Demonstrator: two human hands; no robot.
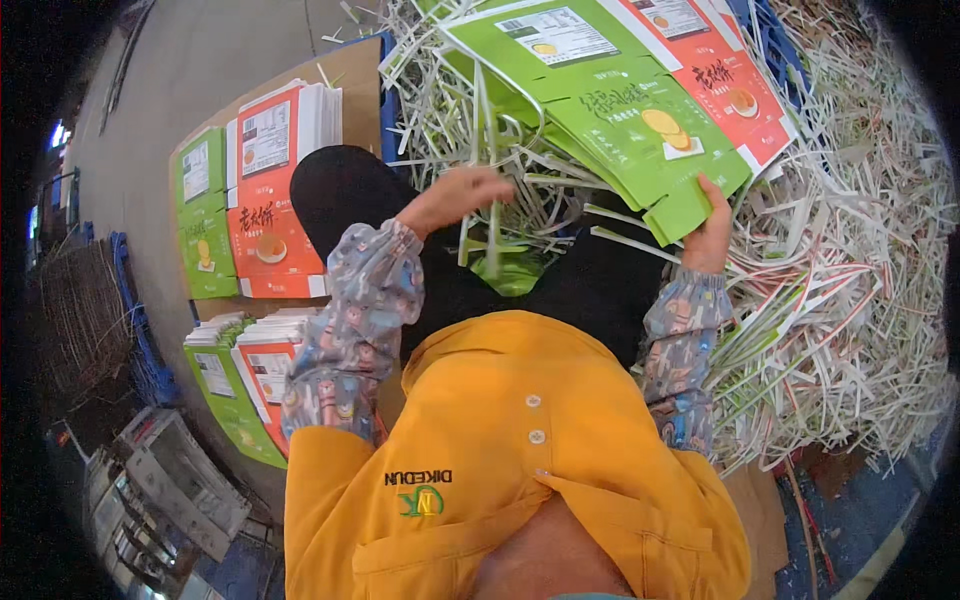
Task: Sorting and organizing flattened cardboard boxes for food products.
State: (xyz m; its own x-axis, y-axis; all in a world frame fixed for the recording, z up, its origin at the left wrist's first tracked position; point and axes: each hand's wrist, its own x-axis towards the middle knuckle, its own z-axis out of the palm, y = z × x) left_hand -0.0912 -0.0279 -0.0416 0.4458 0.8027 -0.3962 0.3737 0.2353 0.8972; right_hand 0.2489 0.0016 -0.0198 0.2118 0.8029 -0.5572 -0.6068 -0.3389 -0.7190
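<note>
The right hand [710, 230] pinches the near corner of the green carton sheets [620, 130], thumb on top; the left hand [460, 196] is blurred, so I cannot tell its grip. The sheets, lying over paper strips [830, 310], look light, rather stiff, perhaps slippery, easily creased: better to hold both edges. Farther left is a red carton stack [275, 195].

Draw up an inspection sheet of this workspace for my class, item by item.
Surface: brown cardboard beneath carton stacks at left
Job's things: flat green carton blanks beside orange-red carton blanks
Clutter: heaped paper strips, centre and right
Grips: right grip holds the green blanks' near edge; left grip blurred above strips, contents unclear
Cables: none certain; red strands at lower right
Surroundings: grey floor, upper left
</note>
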